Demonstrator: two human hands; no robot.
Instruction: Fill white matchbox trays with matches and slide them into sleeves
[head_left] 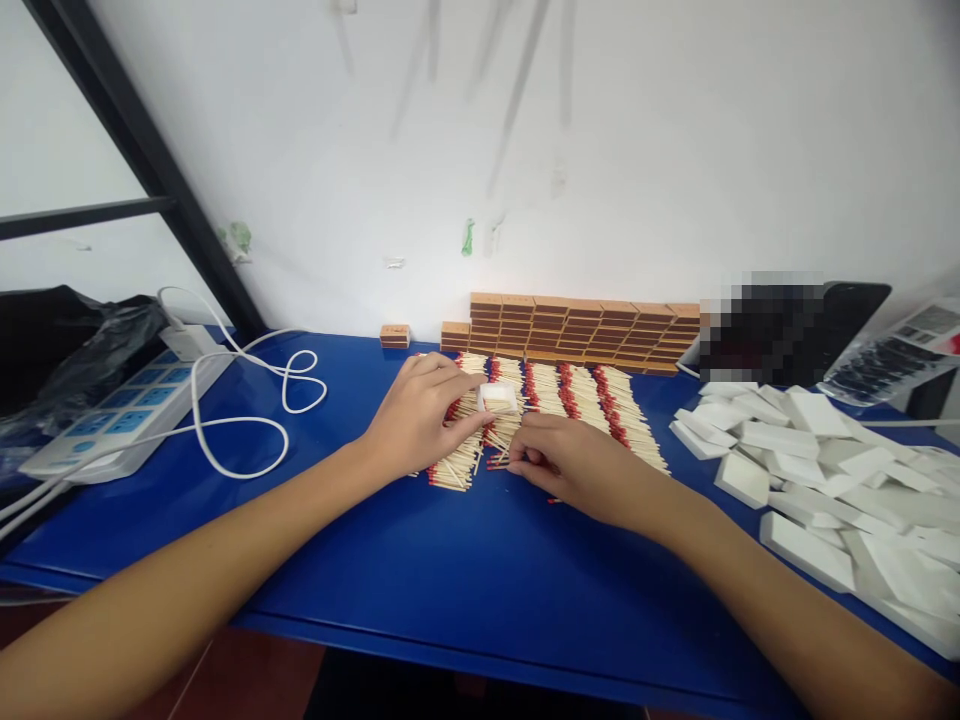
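Mid-frame, our left hand (420,415) had its grip pinched shut on a small white cardboard tray (498,397), just above the rows of red-tipped wooden matchsticks (592,400) on the blue table (450,570). Our right hand (581,462) lay curled on them; we couldn't tell if that grip held any.

Blue table (450,580) with matches (585,395), white boxes (810,470)

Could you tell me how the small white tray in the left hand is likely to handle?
The white tray is probably light and thin-walled, so it may crush under a firm pinch by the left hand. Flat-bottomed, it shouldn't roll.
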